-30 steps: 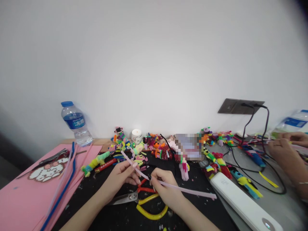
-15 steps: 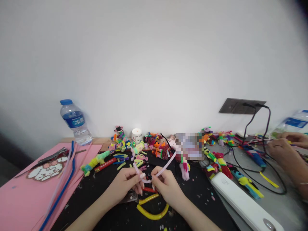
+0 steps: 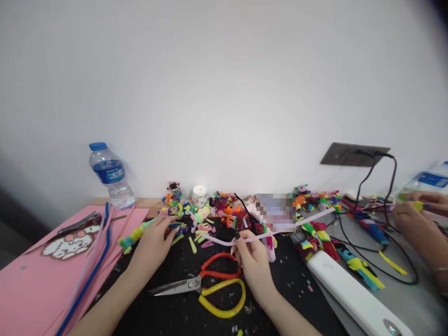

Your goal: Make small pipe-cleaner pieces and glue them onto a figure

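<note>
My right hand pinches a long pale pink pipe cleaner that runs level to the right, above the black mat. My left hand reaches forward and left with its fingers stretched out. Its fingertips sit at a green and yellow pipe-cleaner figure and several small coloured cut pieces. Scissors with a red and a yellow handle lie on the mat between my forearms.
A water bottle stands at the back left beside pink sheets with blue pipe cleaners and pliers. Pipe-cleaner figures line the wall. A white power strip and black cables lie right, near another person's hands.
My left hand let go of the pink pipe cleaner and moved forward-left to the coloured pieces. My right hand raised the pipe cleaner, now straighter and level. The scissors are now uncovered.
</note>
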`<action>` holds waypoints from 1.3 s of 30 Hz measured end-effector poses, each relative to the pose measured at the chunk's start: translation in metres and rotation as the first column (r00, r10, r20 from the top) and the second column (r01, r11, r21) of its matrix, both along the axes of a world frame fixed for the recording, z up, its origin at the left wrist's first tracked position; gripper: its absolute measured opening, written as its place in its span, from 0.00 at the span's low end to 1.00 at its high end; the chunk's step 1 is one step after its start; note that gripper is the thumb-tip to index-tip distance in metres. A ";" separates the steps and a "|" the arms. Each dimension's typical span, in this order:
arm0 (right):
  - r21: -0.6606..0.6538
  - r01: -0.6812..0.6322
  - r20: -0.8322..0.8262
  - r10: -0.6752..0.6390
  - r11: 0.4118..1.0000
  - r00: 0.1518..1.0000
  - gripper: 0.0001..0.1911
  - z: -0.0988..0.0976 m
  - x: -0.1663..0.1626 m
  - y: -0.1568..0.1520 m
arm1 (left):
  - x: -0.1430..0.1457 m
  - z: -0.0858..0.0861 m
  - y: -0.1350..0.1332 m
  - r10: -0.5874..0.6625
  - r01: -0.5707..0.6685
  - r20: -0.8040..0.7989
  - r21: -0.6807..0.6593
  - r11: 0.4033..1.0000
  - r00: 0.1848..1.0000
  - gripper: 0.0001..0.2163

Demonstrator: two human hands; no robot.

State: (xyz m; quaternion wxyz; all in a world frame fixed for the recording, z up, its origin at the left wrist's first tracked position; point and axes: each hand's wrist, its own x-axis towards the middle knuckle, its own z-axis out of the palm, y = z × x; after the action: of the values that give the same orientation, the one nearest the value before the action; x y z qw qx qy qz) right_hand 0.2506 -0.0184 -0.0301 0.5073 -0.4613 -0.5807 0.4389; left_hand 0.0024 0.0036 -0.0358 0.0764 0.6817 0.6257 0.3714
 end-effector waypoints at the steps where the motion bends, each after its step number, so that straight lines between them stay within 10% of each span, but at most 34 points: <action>1: -0.008 -0.007 -0.015 0.007 1.000 1.000 0.13 0.001 -0.001 0.000 | -0.002 -0.002 0.001 -0.022 0.021 -0.074 -0.018 1.000 0.997 0.10; 16: -0.039 -0.028 -0.085 0.024 0.999 0.996 0.13 0.006 -0.002 -0.002 | -0.010 0.010 -0.008 -0.077 -0.001 -0.296 -0.254 0.967 0.952 0.06; 21: -0.044 -0.031 -0.115 0.026 0.999 0.993 0.12 0.006 -0.004 -0.001 | 0.005 0.016 -0.007 0.040 -0.004 0.171 -0.206 0.979 0.984 0.05; 26: -0.137 0.015 -0.109 -0.030 0.990 0.994 0.07 0.005 -0.004 0.001 | 0.034 0.015 -0.015 0.109 0.213 0.799 -0.286 0.934 0.592 0.16; 29: -0.177 0.035 -0.122 -0.057 0.984 0.991 0.07 0.003 -0.004 0.001 | 0.048 0.013 -0.023 0.139 0.312 0.870 -0.313 0.897 0.472 0.15; 39: -0.150 -0.194 -0.162 0.170 0.969 0.972 0.03 -0.004 -0.010 -0.002 | 0.065 0.009 -0.035 0.137 0.414 0.890 -0.333 0.847 0.435 0.12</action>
State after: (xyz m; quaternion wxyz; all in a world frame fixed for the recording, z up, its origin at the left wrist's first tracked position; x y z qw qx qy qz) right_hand 0.2403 -0.0203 -0.0340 0.4663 -0.4127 -0.5432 0.5632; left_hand 0.0673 -0.0316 -0.0272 0.6005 0.3881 0.5027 0.4858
